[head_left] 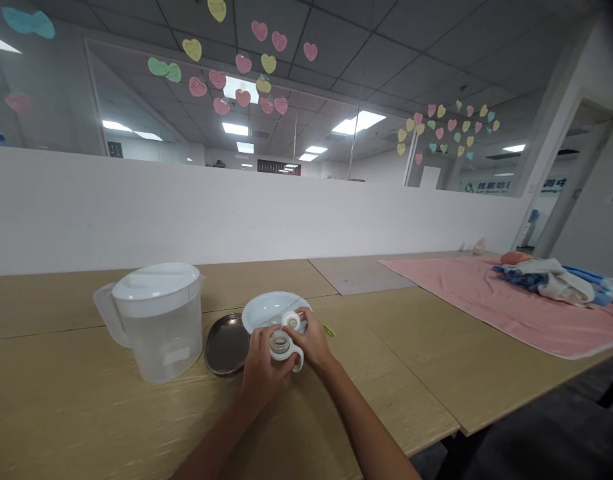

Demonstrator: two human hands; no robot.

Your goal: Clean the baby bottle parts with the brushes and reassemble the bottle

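Observation:
My left hand (259,367) is wrapped around a baby bottle (280,342) with a bare threaded neck and a curved white handle. The bottle's mouth faces up towards me, and its lower body is hidden. Pinched in the fingers of my right hand (313,339) is a round white bottle cap (291,321), its hollow underside in view. It is held apart from the neck, just above and behind it. Right behind both hands sits a white bowl (266,303); something clear lies in it, too small to name.
A round dark metal tray (226,348) lies left of the bowl, beside a lidded translucent pitcher (161,333). A small green item (329,330) is by my right hand. A pink cloth (466,300) with folded clothes (551,279) covers the table's right side.

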